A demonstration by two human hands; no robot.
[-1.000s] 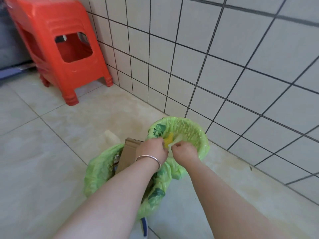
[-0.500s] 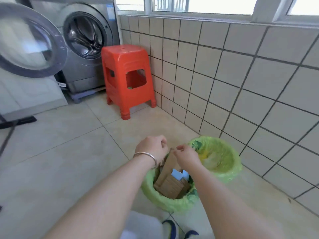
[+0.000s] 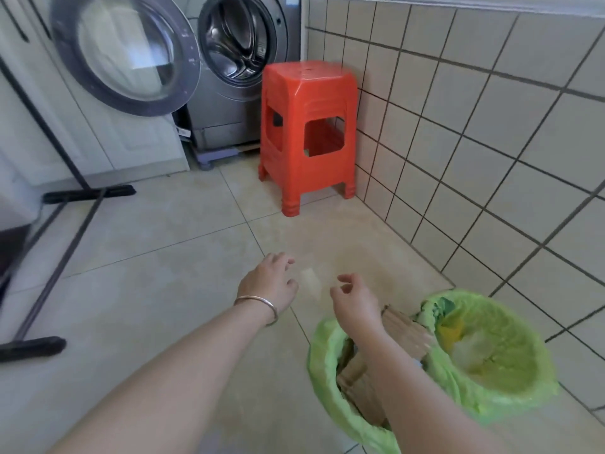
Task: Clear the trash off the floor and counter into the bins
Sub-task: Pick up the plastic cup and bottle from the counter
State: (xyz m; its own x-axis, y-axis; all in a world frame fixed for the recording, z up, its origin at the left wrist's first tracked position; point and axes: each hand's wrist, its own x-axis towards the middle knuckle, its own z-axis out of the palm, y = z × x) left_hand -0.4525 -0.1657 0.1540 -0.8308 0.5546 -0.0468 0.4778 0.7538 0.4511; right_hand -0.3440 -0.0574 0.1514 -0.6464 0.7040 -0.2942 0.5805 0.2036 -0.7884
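Now both hands, left hand [image 3: 270, 283] and right hand [image 3: 355, 301], reach empty with loosely spread fingers toward the pale scrap [image 3: 310, 283] on the floor [image 3: 163, 290]; pinch its edge cleanly, then lift.

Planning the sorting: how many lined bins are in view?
2. The near bin, holding cardboard, sits under the right forearm; the far bin stands beside it by the tiled wall. Others may be out of frame.
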